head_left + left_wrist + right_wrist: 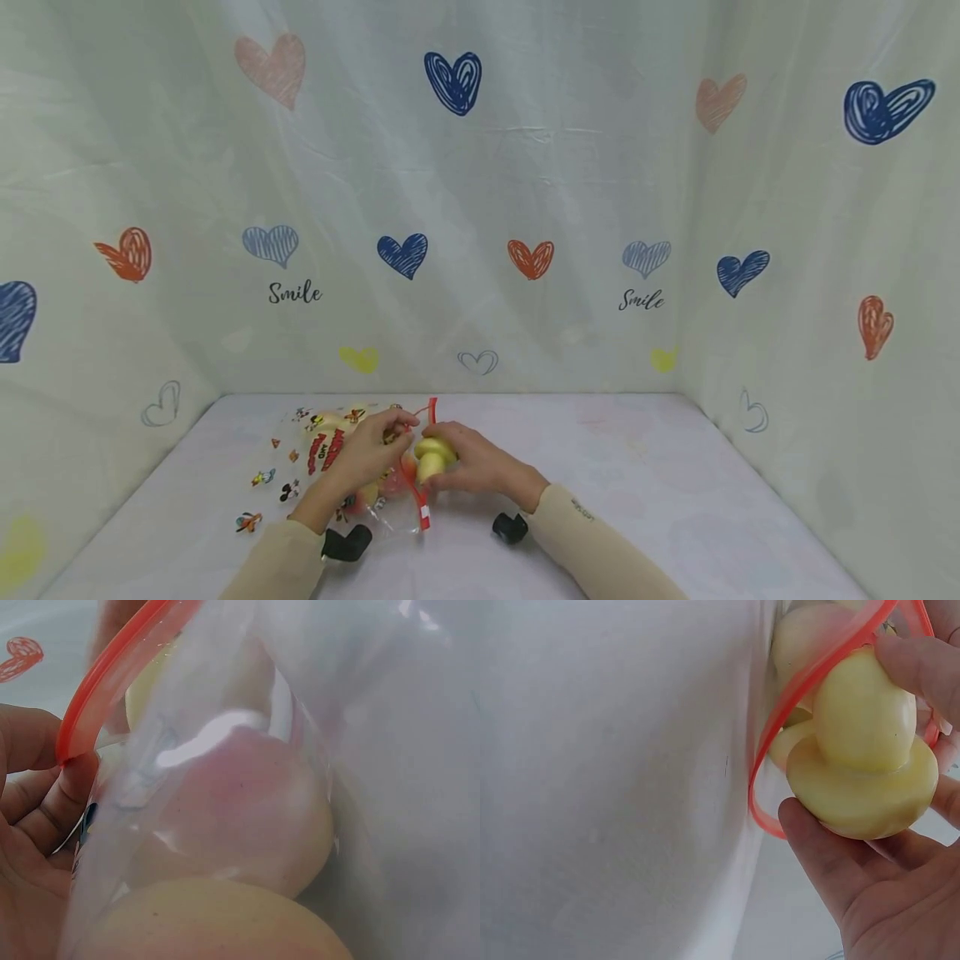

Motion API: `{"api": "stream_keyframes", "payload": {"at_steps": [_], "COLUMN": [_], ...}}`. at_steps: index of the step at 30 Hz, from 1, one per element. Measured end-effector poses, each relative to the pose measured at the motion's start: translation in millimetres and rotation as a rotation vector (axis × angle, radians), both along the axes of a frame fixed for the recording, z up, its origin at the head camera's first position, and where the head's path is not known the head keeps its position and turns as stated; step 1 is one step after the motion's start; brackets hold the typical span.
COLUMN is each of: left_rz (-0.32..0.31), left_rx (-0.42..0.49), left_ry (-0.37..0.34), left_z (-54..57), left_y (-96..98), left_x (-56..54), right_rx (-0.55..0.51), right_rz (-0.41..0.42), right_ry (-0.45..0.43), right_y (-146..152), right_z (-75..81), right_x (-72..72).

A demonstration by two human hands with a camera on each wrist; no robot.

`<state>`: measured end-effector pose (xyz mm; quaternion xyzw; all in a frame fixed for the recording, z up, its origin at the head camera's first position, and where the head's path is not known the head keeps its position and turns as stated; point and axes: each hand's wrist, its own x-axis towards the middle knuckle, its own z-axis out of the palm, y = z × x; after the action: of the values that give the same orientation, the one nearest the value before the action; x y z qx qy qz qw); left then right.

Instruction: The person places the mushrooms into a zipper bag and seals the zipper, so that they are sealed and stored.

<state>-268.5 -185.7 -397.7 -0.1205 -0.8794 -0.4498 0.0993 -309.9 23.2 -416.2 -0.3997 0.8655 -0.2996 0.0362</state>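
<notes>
A clear zip bag with cartoon prints and a red zip edge lies on the table, its mouth spread apart. My left hand pinches that red edge between thumb and finger. At the mouth, my right hand grips a pale yellow toy mushroom round its cap and stem. The stem points at the opening, while the cap stays outside. Inside the bag are a pinkish, peach-like piece and another yellowish rounded piece, blurred by the plastic.
The bag lies on a white-covered table, left of the middle. Behind it hangs a white curtain printed with hearts and "Smile". Black wrist bands show beside both sleeves.
</notes>
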Motion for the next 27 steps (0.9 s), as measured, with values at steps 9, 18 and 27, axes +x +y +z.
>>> {"api": "stream_keyframes", "payload": {"at_steps": [9,18,27], "left_rz": [0.009,-0.003,0.002], "left_rx": [-0.006,-0.024,-0.019], "left_ry": [0.011,0.023,0.009], "left_z": [0.7,2.8,4.0], "left_y": [0.7,-0.6,0.4], "left_x": [1.1,2.8,4.0], "right_rx": [-0.046,-0.125,-0.132], "right_rz": [0.010,0.070,0.079], "right_ry": [-0.040,-0.098,-0.107], "right_y": [-3.2,-0.9,-0.2], "right_z": [-5.0,-3.7,-4.0], "right_x": [-3.6,-2.2,-2.4]}}
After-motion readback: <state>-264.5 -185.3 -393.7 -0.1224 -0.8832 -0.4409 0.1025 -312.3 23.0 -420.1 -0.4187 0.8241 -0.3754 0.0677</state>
